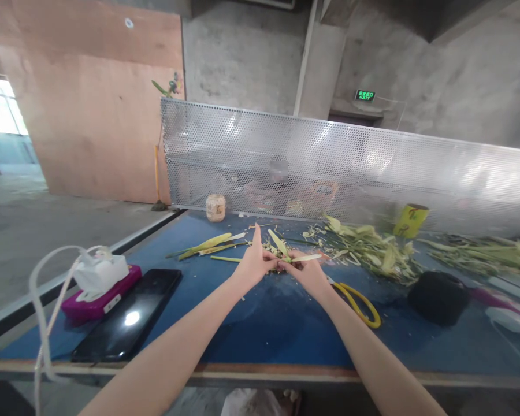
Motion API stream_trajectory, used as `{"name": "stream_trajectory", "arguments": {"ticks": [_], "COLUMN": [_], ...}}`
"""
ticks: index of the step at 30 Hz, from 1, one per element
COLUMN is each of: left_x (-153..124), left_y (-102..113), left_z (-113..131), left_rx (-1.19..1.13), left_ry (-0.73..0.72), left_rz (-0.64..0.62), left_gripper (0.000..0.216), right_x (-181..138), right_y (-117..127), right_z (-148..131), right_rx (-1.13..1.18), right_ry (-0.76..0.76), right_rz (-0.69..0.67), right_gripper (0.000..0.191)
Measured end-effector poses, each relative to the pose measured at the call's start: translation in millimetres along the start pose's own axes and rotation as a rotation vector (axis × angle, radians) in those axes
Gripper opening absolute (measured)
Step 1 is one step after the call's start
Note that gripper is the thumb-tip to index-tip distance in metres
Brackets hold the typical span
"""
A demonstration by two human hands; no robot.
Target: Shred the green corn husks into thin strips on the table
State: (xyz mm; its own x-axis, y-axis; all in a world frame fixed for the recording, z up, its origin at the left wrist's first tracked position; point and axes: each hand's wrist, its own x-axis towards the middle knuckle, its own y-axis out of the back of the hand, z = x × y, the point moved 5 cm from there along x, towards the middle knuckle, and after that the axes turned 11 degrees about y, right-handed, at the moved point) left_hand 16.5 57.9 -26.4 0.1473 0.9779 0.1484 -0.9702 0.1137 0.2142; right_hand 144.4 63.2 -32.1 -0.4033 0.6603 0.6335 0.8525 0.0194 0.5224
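Over the middle of the table, my left hand (255, 261) and my right hand (307, 270) meet at the fingertips. Both pinch a small piece of pale green leaf strips (278, 242), whose pointed ends spread up and to the right. One finger of the left hand points upward. A thin green stalk (225, 258) runs out to the left from behind the left hand; whether it joins the leaf strips is hidden. Yellow-handled scissors (359, 303) lie beside my right forearm, their blades partly covered. Leaf scraps lie around and behind the hands.
Long yellow-green leaves (208, 245) lie at left, with a leaf heap (372, 245) at right. A phone (130, 315), a purple power strip (121, 292) with white plugs, a black round object (438, 297), a yellow roll (411, 221) and a whitish roll (215, 208) surround them. A perforated metal screen (251, 156) stands behind.
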Motion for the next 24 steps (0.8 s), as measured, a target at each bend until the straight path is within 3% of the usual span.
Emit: {"name": "stream_trajectory", "arguments": {"ticks": [4,7,14,18,24], "left_x": [-6,-10,-9,-10,-10], "left_y": [-4,-9,-16,-19,-23], "left_z": [13,17,8,6,4], "left_rx": [0.195,0.292,0.215,0.194,0.099], "left_ry": [-0.104,-0.094,-0.007,0.039,0.038], "left_rz": [0.035,0.059,0.038,0.029,0.018], "left_gripper": [0.093,0.087,0.080,0.077,0.093], "right_x": [0,0,-1,-2,-1], "right_y": [3,7,-2,-5,1], "right_z": [2,6,21,28,28], "right_rx": [0.018,-0.015,0.319,0.395,0.471], "right_ry": [0.005,-0.049,-0.207,-0.252,-0.273], "right_rz": [0.083,0.151,0.210,0.229,0.280], "right_gripper": [0.021,0.024,0.030,0.032,0.030]}}
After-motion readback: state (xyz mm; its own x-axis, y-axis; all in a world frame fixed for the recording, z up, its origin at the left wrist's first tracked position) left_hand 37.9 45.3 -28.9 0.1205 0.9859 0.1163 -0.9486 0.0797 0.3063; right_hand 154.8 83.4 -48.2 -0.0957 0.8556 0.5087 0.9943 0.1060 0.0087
